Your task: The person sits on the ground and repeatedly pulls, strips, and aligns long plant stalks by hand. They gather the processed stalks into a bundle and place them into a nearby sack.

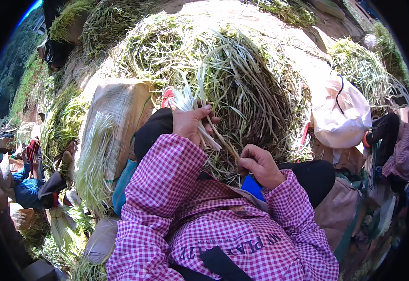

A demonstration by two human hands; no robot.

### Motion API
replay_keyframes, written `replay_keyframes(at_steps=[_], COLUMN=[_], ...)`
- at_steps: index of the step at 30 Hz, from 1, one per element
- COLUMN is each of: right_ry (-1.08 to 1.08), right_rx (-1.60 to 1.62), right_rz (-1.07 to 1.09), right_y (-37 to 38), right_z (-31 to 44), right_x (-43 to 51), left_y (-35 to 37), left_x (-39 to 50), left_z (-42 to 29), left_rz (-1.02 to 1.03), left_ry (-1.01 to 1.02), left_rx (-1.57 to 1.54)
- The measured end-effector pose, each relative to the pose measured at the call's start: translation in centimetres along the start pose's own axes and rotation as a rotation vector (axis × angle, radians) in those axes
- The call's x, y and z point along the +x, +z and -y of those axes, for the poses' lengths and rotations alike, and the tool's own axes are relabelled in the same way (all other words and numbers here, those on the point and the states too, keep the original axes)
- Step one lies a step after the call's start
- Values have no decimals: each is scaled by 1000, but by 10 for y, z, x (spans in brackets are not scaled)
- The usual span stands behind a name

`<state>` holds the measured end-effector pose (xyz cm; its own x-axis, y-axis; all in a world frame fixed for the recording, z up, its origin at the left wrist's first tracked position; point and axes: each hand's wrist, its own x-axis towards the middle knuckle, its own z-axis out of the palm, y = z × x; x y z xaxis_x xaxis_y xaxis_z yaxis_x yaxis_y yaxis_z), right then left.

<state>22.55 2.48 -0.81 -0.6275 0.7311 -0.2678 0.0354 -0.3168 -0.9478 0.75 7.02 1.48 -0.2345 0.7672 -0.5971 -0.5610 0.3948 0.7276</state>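
My left hand [192, 123] is closed around a small bundle of pale green and white plant stalks [185, 100], whose cut-looking ends stick out below the fingers. In my right hand [259, 165], thumb and fingers pinch the yellowish-brown end of a long stalk [225, 142] that runs up to the left hand. Just beyond both hands lies a large heap of long green stalks [253, 91] with brownish ends. Left of my knee, a bunch of pale stalks [97, 158] rests on a woven plastic sack [115, 105].
A white cloth bag [341, 112] with a dark cord stands at the right, beside another person's dark-clad leg [387, 137]. Someone in blue [29, 189] is at the far left. More piles of green stalks [359, 70] lie around, and a grey-brown sack [338, 207] is at lower right.
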Motion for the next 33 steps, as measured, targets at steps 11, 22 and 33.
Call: replay_keyframes(at_steps=[11,22,33], right_ry=[256,487,-89], right_rx=[-1151,-1373,-1160], right_rz=[166,507,174], right_y=[-11,-14,43], right_z=[-95,-153,-52], right_x=[2,9,-26], left_y=[2,-13,-27], left_x=[25,21,-11], left_z=[-93,-152,-116], left_rz=[-88,44,197], left_ry=[256,387,337], left_rx=[-40,-151,-536])
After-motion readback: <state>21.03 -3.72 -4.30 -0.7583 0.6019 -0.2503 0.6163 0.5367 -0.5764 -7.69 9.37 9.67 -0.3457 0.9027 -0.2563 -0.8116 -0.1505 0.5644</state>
